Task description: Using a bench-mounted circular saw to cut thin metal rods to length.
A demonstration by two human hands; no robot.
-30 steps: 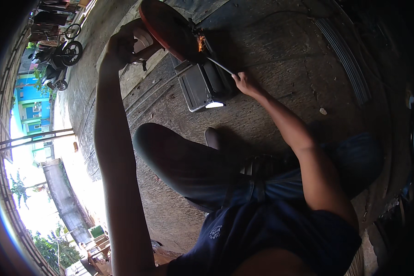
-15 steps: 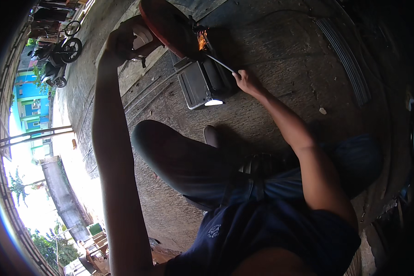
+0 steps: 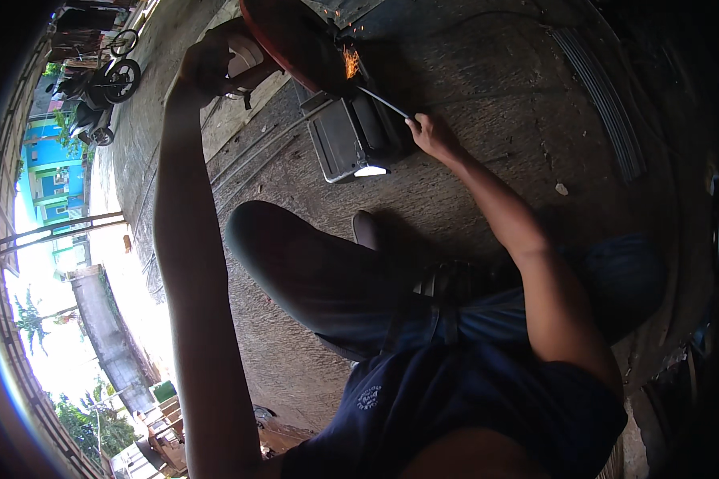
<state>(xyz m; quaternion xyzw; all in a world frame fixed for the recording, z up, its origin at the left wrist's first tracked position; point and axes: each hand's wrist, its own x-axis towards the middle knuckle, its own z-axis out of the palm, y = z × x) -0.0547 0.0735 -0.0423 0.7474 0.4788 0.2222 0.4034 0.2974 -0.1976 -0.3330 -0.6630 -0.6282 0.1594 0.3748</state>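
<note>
A chop saw with a reddish round blade guard (image 3: 291, 40) stands on the floor in front of me, on a dark base (image 3: 333, 142). My left hand (image 3: 208, 68) is closed around the saw's handle at the upper left; shadow hides part of its fingers. With my right hand (image 3: 435, 136) I grip the near end of a thin metal rod (image 3: 385, 104). Its far end reaches in beside the guard, where orange sparks (image 3: 350, 64) fly. The contact point itself is hidden by the guard and the sparks.
Long thin bars (image 3: 256, 152) lie along the floor left of the saw. A bundle of ribbed metal strips (image 3: 599, 104) rests at the right. My bent knee (image 3: 256, 227) is close to the saw base. Motorcycles (image 3: 108, 88) are parked at the far left.
A few sparks now scatter farther up past the guard. Both hands keep their grips, and the saw and rod appear only slightly shifted in view.
</note>
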